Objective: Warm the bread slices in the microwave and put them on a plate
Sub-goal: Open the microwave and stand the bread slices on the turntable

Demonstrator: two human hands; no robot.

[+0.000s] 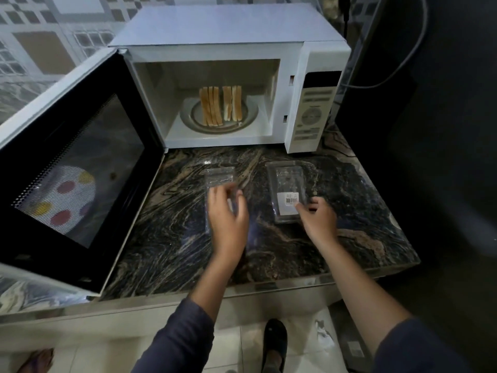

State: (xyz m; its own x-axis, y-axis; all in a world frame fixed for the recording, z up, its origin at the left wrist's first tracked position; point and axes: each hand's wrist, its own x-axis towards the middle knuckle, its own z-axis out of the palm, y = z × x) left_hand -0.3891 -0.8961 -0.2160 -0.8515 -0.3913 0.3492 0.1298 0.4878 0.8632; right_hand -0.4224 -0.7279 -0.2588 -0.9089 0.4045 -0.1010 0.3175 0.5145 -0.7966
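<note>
Head view is showing a white microwave [231,28] sitting at the back of a dark marbled counter [349,232], its door [80,84] swinging wide open to the left. Inside, the bread slices [220,106] are standing on edge in two small groups, side by side on a round dish [250,114] in the middle of the oven floor. A spotted plate [67,200] is showing through the mesh window of the door, lying behind it.

Two clear plastic pieces are lying well apart on the counter in front of the microwave. The left hand [228,214] is hovering over the near end of the plastic lid [219,176], fingers spread and loose, gripping nothing. The right hand [318,219] is touching the near corner of the plastic tray [286,181], thumb by its barcode label [291,198]; its fingers are curling, but I cannot tell whether they are pinching the tray.

A dark shoe [274,343] is resting on the tiled floor below.
</note>
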